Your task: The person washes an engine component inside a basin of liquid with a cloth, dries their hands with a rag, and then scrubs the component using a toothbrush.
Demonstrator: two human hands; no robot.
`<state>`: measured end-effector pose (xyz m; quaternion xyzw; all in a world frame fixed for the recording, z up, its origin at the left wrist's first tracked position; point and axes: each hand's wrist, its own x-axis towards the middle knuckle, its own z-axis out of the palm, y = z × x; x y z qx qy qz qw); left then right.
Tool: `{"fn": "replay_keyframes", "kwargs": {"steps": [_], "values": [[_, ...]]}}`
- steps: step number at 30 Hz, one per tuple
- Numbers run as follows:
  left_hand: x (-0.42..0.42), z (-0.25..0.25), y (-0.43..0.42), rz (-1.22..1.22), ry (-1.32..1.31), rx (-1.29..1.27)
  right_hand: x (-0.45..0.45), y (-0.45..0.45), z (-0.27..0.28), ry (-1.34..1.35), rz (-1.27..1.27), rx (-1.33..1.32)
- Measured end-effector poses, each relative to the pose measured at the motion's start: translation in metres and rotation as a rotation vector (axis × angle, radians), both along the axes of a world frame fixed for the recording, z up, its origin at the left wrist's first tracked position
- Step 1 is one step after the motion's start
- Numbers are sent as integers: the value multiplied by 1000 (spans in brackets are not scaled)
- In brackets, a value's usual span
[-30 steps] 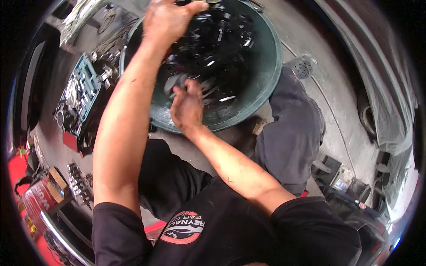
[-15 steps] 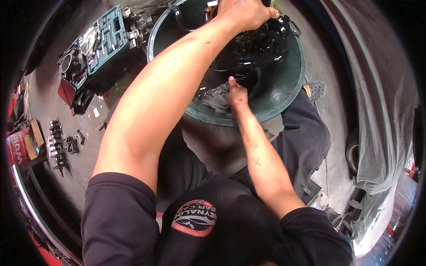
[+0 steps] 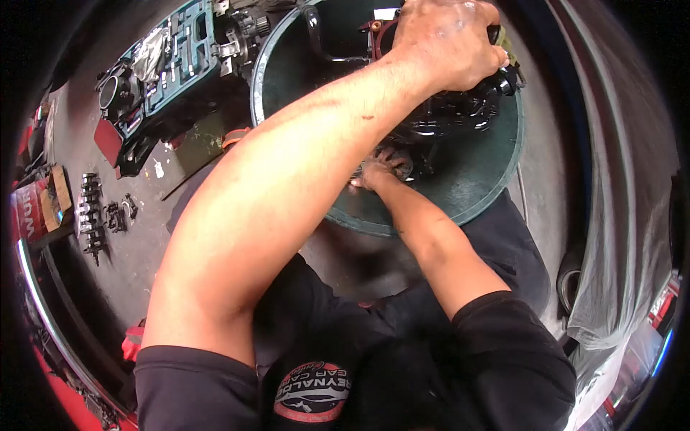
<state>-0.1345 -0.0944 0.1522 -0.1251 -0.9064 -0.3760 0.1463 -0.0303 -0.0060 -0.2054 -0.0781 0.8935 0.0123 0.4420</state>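
My left hand (image 3: 453, 47) reaches across the round dark green tub (image 3: 489, 179) and is closed over the upper part of a glossy black engine part (image 3: 449, 118). Its fingertips are partly hidden, and a yellow-green patch (image 3: 503, 44) shows beside them. Lower in the tub, my right hand (image 3: 384, 171) presses down with bent, spread fingers on a dark grey rag (image 3: 405, 167), mostly covered by the hand. The tub floor around it looks wet and dark. A black curved tube (image 3: 314, 32) rises at the tub's far left.
A teal tool case (image 3: 180, 54) with sockets stands left of the tub, beside a metal mechanical part (image 3: 241, 36). A crankshaft (image 3: 91, 215) and small parts (image 3: 118, 214) lie on the floor near a red box (image 3: 32, 212). Clear plastic sheeting (image 3: 611, 237) hangs at the right.
The view has shifted, with the tub lower and further right. My right hand has turned from thumb-up beside the bunched rag to palm-down with fingers spread. My left hand stays on the engine part.
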Motion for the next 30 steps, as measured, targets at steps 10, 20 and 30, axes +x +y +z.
{"fn": "replay_keyframes", "kwargs": {"steps": [10,20,30], "values": [[-3,5,2,13,-68,9,-23,23,50,185,-9,-609],[-31,-23,-10,68,45,-84,-18,-13,305,395,805,-234],[-33,-29,-25,119,18,-16,-38,27,281,458,524,-447]]}}
